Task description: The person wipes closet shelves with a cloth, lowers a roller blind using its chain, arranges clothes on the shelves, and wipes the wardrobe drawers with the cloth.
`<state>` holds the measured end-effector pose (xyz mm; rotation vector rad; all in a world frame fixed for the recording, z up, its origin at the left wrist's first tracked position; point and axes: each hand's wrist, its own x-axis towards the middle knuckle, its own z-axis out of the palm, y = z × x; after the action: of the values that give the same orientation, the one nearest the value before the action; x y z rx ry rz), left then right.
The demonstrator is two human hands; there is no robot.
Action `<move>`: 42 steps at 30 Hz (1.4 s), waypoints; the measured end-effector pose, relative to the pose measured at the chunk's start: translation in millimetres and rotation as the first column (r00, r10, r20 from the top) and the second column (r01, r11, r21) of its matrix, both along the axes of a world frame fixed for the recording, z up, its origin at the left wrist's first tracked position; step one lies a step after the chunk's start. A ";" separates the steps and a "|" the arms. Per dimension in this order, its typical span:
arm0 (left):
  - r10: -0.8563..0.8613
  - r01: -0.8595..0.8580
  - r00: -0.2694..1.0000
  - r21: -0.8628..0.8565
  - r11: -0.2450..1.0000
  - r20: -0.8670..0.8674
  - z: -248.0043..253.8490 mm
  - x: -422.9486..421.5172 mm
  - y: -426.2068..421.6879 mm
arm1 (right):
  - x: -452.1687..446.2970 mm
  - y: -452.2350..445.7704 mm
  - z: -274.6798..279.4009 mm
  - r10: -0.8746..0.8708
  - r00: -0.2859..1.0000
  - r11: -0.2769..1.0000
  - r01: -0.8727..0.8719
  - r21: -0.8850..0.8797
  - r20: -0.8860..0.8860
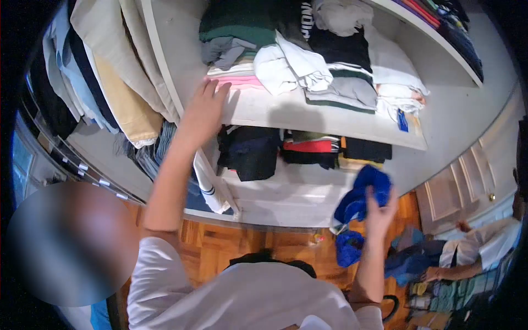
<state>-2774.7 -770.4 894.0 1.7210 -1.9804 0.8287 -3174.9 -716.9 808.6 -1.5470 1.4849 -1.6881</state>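
My right hand (380, 212) grips a bunched blue garment (360, 192), thumb against the cloth, in front of the lower shelf; part of it dangles below. Up at the left end of the middle shelf, my left hand (204, 113) has its fingers stretched out, their tips at a folded pink garment (239, 82). Just right of those fingers lies a crumpled white garment (291, 65). A grey folded garment (346, 91) sits farther along the same shelf. Black folded clothes (250, 151) and a red garment (311, 144) are stacked on the shelf beneath.
Hanging trousers (124, 71) and shirts fill the left compartment. The shelf edge (330, 125) runs across in front of me. At right, another person (473, 247) handles blue clothing near a striped cloth (462, 291). A panelled door (462, 187) stands behind, over the wooden floor (214, 247).
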 end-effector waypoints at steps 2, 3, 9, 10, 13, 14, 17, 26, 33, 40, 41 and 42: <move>-0.022 -0.024 0.977 0.209 0.978 0.212 13.8 18.7 -23.9 | -15.9 -24.0 30.7 -0.031 0.999 0.980 0.037 -0.193 0.033; -0.044 -0.057 0.950 0.311 0.949 0.309 19.5 28.9 -30.5 | -23.9 -39.3 41.5 -0.024 0.996 0.972 0.004 -0.235 -0.083; 0.068 -0.118 0.993 0.831 0.544 0.097 43.5 42.7 -63.7 | -18.5 -152.2 14.9 -0.072 0.563 0.961 -0.183 -0.209 -0.823; 0.094 -0.129 0.991 0.856 0.500 0.094 48.2 41.8 -64.8 | -6.2 -151.5 22.1 0.024 0.592 0.975 -0.193 -0.113 -0.805; 0.042 -0.037 0.999 0.746 0.665 0.012 31.8 54.1 -69.1 | 60.9 -144.1 23.4 0.126 0.570 0.931 -0.351 -0.102 -0.812; 0.023 -0.007 1.000 0.717 0.697 -0.012 32.6 51.9 -68.9 | 91.6 -142.1 26.3 0.123 0.514 0.921 -0.378 -0.095 -0.849; -0.019 0.056 0.998 0.662 0.747 -0.063 40.1 41.7 -65.3 | 184.8 -144.0 35.1 0.133 0.436 0.835 -0.533 -0.136 -0.890; 0.081 -0.031 0.995 0.617 0.786 -0.052 87.8 22.8 -42.0 | 173.8 -174.9 61.8 0.557 0.740 0.797 -0.603 -0.007 -0.377; 0.086 -0.070 0.996 0.652 0.755 0.008 77.0 29.4 -36.5 | 155.8 -175.3 65.2 0.320 0.583 0.772 -0.617 -0.151 -0.747; 0.098 -0.012 0.989 0.610 0.792 -0.108 85.9 30.4 -22.2 | 200.6 -175.2 74.0 0.171 0.215 0.728 -0.685 -0.024 -0.961; 0.086 -0.016 0.992 0.598 0.802 -0.089 85.6 29.4 -18.3 | 215.0 -176.2 73.2 0.144 0.240 0.712 -0.699 -0.067 -0.960; 0.085 -0.013 0.992 0.591 0.806 -0.094 83.3 30.7 -16.1 | 229.9 -178.5 70.9 0.118 0.265 0.695 -0.711 -0.111 -0.957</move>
<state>-2744.0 -786.4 977.3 2.0928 -2.2687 0.0952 -2945.0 -895.4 879.6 -3.2145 0.6374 -0.8251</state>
